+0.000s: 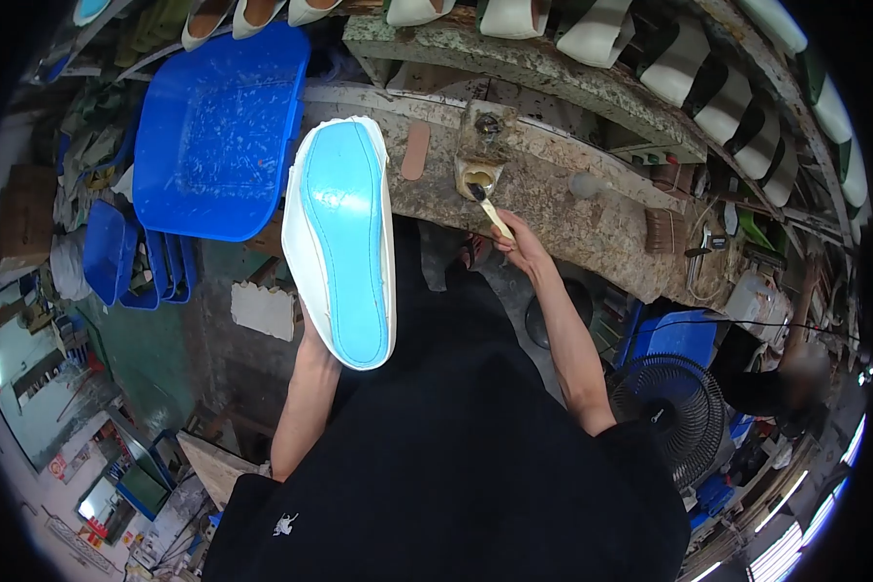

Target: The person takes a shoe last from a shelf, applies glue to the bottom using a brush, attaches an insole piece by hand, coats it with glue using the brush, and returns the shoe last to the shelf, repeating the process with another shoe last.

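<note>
A white shoe (291, 238) is held up on the left with its light-blue, glossy sole (344, 204) facing the camera. Behind it, my left hand (312, 335) is mostly covered by the shoe, its fingers hidden. My right hand (522, 242) is closed around a brush (496, 218) with a pale handle. The brush's dark tip reaches into a small glue-crusted pot (477, 177) on the worn workbench (553, 213). Between shoe and pot, a flat tan oblong piece (415, 150) lies on the bench.
A large blue bin (218, 126) stands at the upper left. White shoes (597, 34) line a shelf above the bench. At the right are a black fan (667, 417), a hammer (705, 242) and another person (757, 378).
</note>
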Motion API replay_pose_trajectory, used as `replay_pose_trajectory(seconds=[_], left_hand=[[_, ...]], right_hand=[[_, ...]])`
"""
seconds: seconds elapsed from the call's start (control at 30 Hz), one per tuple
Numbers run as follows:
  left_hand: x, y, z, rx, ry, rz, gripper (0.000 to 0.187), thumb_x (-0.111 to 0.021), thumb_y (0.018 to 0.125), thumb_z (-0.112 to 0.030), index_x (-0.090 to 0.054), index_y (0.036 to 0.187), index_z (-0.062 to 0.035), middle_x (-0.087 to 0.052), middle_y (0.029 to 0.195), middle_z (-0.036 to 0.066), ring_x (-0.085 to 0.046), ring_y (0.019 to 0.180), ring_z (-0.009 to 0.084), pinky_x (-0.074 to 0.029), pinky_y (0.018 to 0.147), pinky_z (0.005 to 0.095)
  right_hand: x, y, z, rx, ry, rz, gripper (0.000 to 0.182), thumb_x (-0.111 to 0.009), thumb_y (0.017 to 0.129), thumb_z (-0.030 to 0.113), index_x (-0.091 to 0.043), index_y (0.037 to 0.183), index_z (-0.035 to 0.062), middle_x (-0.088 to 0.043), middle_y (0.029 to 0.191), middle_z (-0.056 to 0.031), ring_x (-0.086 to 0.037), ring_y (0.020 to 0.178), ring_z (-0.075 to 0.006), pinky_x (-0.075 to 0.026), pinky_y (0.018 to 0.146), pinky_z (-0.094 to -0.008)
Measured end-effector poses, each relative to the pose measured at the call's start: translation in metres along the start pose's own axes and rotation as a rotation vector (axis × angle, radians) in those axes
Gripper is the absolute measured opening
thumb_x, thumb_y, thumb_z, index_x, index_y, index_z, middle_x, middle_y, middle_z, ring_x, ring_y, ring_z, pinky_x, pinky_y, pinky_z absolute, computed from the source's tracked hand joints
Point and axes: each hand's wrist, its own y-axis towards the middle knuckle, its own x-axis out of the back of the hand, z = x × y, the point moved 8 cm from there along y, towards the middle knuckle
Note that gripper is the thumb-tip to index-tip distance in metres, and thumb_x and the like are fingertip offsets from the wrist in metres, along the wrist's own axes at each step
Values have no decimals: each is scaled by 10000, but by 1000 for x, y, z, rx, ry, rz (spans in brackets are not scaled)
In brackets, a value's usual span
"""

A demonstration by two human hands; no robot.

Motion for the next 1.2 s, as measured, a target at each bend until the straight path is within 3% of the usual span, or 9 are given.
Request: replay_pose_trajectory(seconds=[0.23,0.3,0.5,0.63,0.73,0.8,0.9,1.13,1.2], left_hand=[[-5,11,13,43,43,-62,550,-622,1022,-366,-559,1427,1,-690,1196,225,-756,899,295,-672,737,393],[-18,15,16,65,83,-53,564,-579,1043,-400,-551,1431,8,-702,1198,216,-765,903,299,-674,738,395],[-59,37,28,112,269,22,562,-428,1106,-398,-483,1499,0,-684,1307,153,-734,1081,227,-643,883,355],[-99,38,31,163,353,117,638,-318,1124,-480,-407,1549,-13,-632,1395,147,-706,1151,231,-616,951,374],[-118,36,24,135,435,184,675,-266,1126,-514,-380,1560,-10,-626,1384,169,-699,1158,244,-604,977,382],[-130,33,16,85,473,206,702,-220,1125,-538,-357,1566,-9,-622,1367,189,-681,1187,257,-580,1023,394],[-122,28,0,11,439,111,712,-213,1121,-553,-337,1573,-18,-620,1370,188,-674,1199,259,-572,1035,398],[-137,5,-14,-33,583,371,652,-213,1132,-494,-338,1553,-12,-595,1383,203,-673,1200,253,-574,1019,405],[-136,8,-21,-44,617,326,650,-215,1134,-493,-339,1554,-13,-593,1387,201,-659,1219,261,-561,1039,415]], right_hand=[[165,-93,41,74,91,-332,233,-571,1075,299,-542,1184,96,-553,765,-5,-335,458,-15,-251,394,-170],[160,-129,82,126,27,-351,245,-603,1061,299,-539,1177,93,-554,764,-13,-340,471,-19,-232,407,-179],[-13,-170,185,372,-243,0,270,-572,1073,239,-640,1241,38,-566,719,-27,-343,504,-25,-248,482,-196],[-182,-190,206,648,-794,-27,253,-659,1003,108,-741,1228,26,-672,798,-40,-546,632,-58,-395,528,-232],[-280,-200,216,1077,-1398,-103,302,-713,943,79,-751,1243,80,-646,761,-53,-615,638,-156,-453,540,-293],[-299,-201,206,1242,-1755,-205,371,-766,868,106,-762,1237,139,-541,674,-48,-579,559,-226,-455,501,-345],[-322,-245,179,1271,-1944,118,457,-795,780,134,-762,1233,186,-497,643,-1,-520,487,-142,-448,455,-325],[-336,-201,265,1370,-1722,-202,219,-750,908,142,-813,1118,143,-669,715,-59,-571,540,-171,-448,510,-331],[-348,-232,250,1442,-1785,-70,292,-754,886,128,-792,1176,129,-637,671,-30,-561,517,-147,-421,441,-306]])
